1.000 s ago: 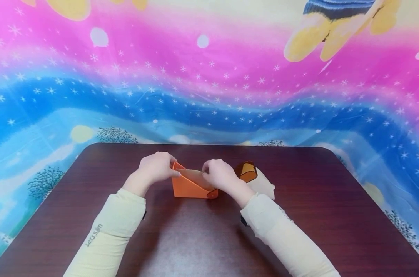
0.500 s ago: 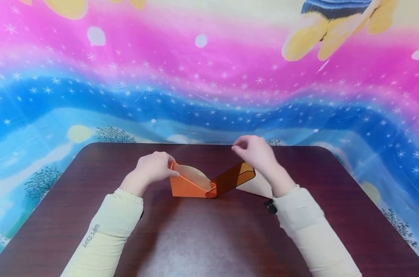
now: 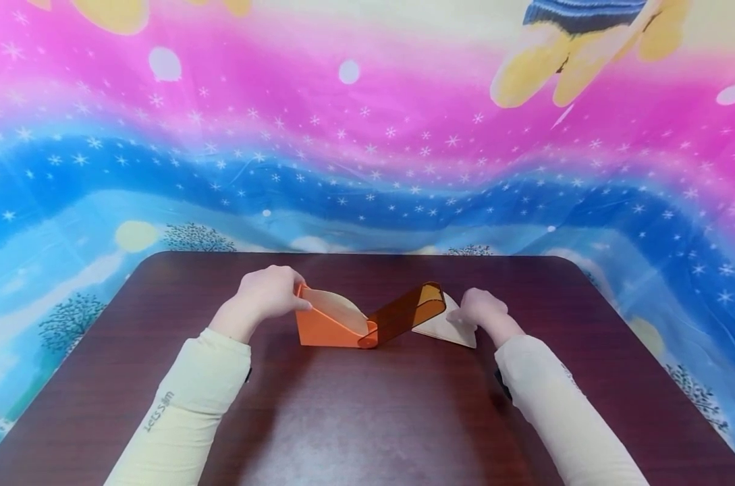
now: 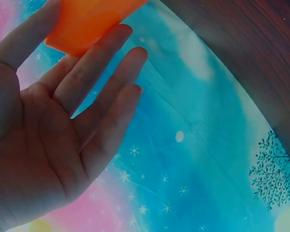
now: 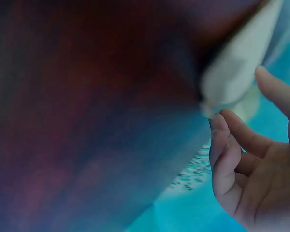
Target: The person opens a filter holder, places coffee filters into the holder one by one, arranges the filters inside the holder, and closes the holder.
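Observation:
An orange coffee filter holder (image 3: 331,327) stands on the table, its amber see-through lid (image 3: 406,314) swung down to the right. Tan paper coffee filters (image 3: 337,306) stand inside it. My left hand (image 3: 270,291) pinches the tall left end of the holder between thumb and fingers; the left wrist view shows the orange corner (image 4: 87,24) there. To the right of the lid lies a stack of cone paper filters (image 3: 446,327), partly behind the lid. My right hand (image 3: 482,309) is at the stack's right side, thumb and index finger apart at its edge in the right wrist view.
The dark wooden table (image 3: 343,418) has rounded far corners. Behind it hangs a pink and blue curtain (image 3: 318,155) printed with snowflakes, close to the table's far edge.
My right hand left the holder, rose over the lid and came down to the right at the filter stack. My left hand kept its grip on the holder.

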Demonstrator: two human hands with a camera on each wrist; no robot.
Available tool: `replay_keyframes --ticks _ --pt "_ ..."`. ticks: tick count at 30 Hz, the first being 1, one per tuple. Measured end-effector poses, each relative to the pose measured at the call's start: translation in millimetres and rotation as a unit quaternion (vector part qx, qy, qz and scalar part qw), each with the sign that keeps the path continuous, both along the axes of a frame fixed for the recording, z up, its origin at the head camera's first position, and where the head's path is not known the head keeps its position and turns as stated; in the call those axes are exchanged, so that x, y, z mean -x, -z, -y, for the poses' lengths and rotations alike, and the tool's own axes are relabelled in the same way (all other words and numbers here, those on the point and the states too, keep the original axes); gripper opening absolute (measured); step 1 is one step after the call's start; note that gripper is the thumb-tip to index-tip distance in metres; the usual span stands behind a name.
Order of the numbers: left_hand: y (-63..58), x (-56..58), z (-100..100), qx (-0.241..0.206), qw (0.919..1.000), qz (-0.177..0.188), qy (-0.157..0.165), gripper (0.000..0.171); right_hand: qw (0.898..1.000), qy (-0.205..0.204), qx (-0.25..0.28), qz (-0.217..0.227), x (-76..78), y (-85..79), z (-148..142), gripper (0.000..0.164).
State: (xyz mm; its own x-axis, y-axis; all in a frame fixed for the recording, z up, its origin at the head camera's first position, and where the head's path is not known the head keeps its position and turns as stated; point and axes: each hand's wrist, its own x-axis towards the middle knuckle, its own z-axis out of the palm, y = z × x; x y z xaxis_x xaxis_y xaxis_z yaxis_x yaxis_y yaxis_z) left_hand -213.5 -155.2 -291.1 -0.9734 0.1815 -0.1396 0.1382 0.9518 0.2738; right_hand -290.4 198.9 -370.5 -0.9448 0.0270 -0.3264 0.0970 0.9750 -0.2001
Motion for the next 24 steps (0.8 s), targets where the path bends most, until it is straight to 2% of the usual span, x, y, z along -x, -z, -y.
replay_keyframes --ticks 6,15,24 --pt "1.4 1.6 1 0.005 1.0 -0.003 -0.001 0.033 1.0 0.028 0.013 0.006 0.4 8.5 2 0.025" --pt "0.4 0.6 0 0.002 1.0 -0.005 -0.004 0.033 0.998 0.029 0.044 0.017 2.2 7.5 0 0.024" --pt "4.2 1.0 1 0.001 0.9999 -0.006 -0.008 0.032 0.997 0.021 0.074 -0.017 8.9 6.9 -14 0.048"
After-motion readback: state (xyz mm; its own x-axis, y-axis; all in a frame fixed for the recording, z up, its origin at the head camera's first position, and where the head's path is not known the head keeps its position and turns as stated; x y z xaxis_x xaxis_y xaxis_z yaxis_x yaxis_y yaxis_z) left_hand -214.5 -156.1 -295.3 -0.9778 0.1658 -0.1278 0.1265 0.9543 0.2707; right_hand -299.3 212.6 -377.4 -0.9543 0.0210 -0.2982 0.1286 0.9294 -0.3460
